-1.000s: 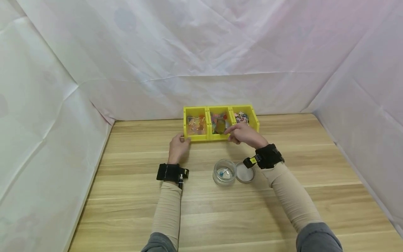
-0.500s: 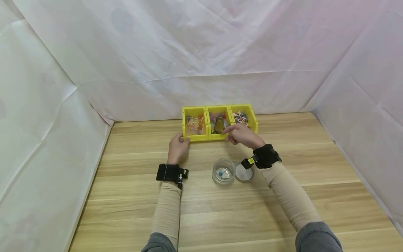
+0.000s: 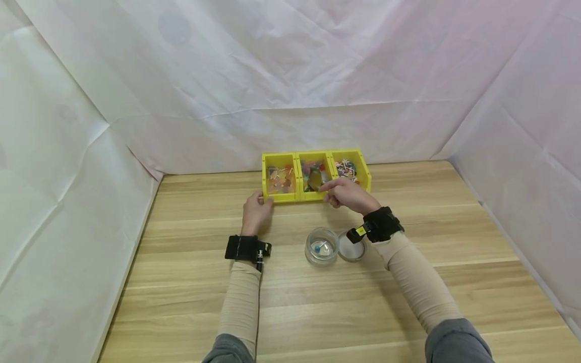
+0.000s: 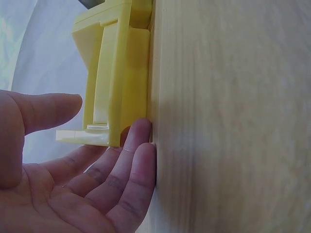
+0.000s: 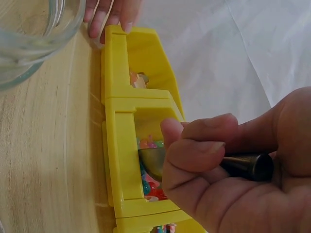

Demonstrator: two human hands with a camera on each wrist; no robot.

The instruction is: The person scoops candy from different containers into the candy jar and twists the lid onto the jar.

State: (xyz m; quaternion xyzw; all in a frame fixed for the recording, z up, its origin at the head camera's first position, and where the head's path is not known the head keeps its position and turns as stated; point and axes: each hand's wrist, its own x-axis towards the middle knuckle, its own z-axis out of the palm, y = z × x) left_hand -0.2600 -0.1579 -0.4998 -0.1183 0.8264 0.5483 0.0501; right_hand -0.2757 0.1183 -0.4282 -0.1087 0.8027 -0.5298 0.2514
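Observation:
My right hand (image 3: pixel 348 195) grips the dark handle of a metal scoop (image 5: pixel 154 162). The scoop's head dips into the middle yellow bin (image 5: pixel 127 165), among small colourful pieces (image 5: pixel 154 190). My fingers hide part of the scoop. At the left end of the bin row, my left hand (image 3: pixel 256 212) touches the outer side of the left bin (image 4: pixel 114 82). Its fingers are extended along the wall, and the thumb stands apart from it. A glass jar (image 3: pixel 322 247) on the table contains a small blue-headed stick piece (image 3: pixel 318 249).
The left bin holds orange and pale pieces (image 3: pixel 282 180). Pink, white and dark stick-like pieces (image 3: pixel 347 169) fill the right bin. A round lid (image 3: pixel 351 248) lies against the jar's right side. White cloth (image 3: pixel 290 75) hangs behind the wooden table (image 3: pixel 190 282).
The scoop's head has tilted slightly within the middle bin. Both hands stay at nearly the same places, and the head view has shifted a little.

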